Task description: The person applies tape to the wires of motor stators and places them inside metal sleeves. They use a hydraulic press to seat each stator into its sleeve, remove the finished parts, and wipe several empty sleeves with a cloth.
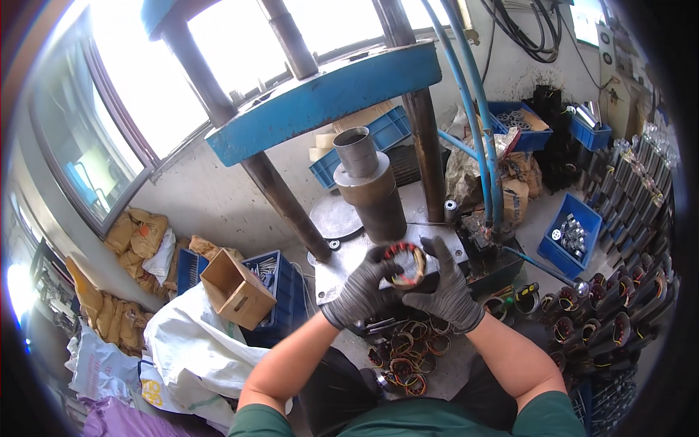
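Observation:
A small ring-shaped wound stator [419,266], with red and pale yellow winding showing round its rim, is held up in front of the press's base plate. My left hand [358,290], in a dark grey glove, grips its left side. Curved about its right side is my right hand [450,295], in a matching glove, with the thumb below the ring. The stator's underside is hidden. Just beyond stands a metal cylinder [373,200] with a narrower open sleeve [357,151] on top. Below my hands lies a pile of similar wound stators [408,360] with coloured wires.
Blue press beam [328,98] and steel columns [284,204] surround the cylinder. Left are a cardboard box [237,290], a blue crate [291,298] and white sacks [193,342]. Right are blue hoses [489,160], a blue parts bin [571,233] and rows of dark tubes [619,331].

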{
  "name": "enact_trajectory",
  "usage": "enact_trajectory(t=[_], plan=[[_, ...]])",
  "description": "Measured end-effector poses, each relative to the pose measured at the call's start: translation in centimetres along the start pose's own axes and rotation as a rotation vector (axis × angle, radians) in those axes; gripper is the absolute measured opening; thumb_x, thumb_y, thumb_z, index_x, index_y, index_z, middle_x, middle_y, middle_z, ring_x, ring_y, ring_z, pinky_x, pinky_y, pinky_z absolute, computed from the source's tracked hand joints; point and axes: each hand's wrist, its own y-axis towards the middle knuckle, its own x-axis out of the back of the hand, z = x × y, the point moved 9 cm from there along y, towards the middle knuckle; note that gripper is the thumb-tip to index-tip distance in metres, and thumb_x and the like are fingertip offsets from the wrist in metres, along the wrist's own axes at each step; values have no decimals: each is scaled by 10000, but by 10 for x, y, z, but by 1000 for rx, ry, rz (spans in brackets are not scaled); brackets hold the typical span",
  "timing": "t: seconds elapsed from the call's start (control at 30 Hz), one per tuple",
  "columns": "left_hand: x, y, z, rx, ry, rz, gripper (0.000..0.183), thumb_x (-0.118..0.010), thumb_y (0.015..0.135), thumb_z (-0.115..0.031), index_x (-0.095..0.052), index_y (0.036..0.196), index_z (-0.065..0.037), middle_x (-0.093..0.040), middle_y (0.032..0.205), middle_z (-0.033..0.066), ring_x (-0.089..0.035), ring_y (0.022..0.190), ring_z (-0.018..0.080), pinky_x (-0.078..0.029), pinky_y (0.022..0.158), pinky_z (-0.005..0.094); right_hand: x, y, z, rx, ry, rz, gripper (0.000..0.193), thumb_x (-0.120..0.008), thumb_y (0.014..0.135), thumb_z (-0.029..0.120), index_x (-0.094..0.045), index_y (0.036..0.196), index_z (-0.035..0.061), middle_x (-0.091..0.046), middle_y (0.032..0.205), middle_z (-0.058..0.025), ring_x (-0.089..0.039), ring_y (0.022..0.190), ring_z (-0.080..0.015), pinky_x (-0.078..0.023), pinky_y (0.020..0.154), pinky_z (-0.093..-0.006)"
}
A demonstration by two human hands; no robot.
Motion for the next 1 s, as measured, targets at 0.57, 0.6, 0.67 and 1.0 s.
enact_trajectory(t=[0.57, 0.6, 0.67, 1.0], plan=[[100, 227, -194, -241, 1963, -286, 363, -777, 929, -267, -705, 1221, -62, -737, 1230, 140, -671, 1154, 236, -504, 1011, 333, -66, -59, -5, -288, -165, 972, 771, -555, 942, 734, -666, 1358, 95, -633, 1330, -229, -641, 1202, -409, -501, 1057, -472], [111, 227, -195, -255, 1589, -309, 415, -748, 950, -352, -698, 1234, -54, -731, 1251, 138, -661, 1180, 227, -491, 1038, 339, -73, -67, -4, -270, -138, 1092, 770, -476, 954, 778, -718, 1303, 135, -672, 1285, -202, -655, 1186, -392, -491, 1047, -503], [125, 225, -189, -258, 1219, -320, 482, -719, 970, -437, -692, 1248, -45, -725, 1272, 136, -651, 1205, 219, -479, 1065, 345, -79, -75, -3, -232, -181, 1182, 764, -456, 957, 782, -725, 1295, 152, -684, 1266, -198, -664, 1174, -381, -484, 1040, -520], [136, 195, -170, -160, 892, -384, 397, -807, 934, -283, -700, 1206, -15, -721, 1088, 74, -616, 997, 143, -508, 934, 317, -79, -85, -4, -147, -338, 1263, 732, -514, 956, 707, -723, 1230, 61, -740, 1102, -216, -700, 1099, -386, -533, 968, -507]])
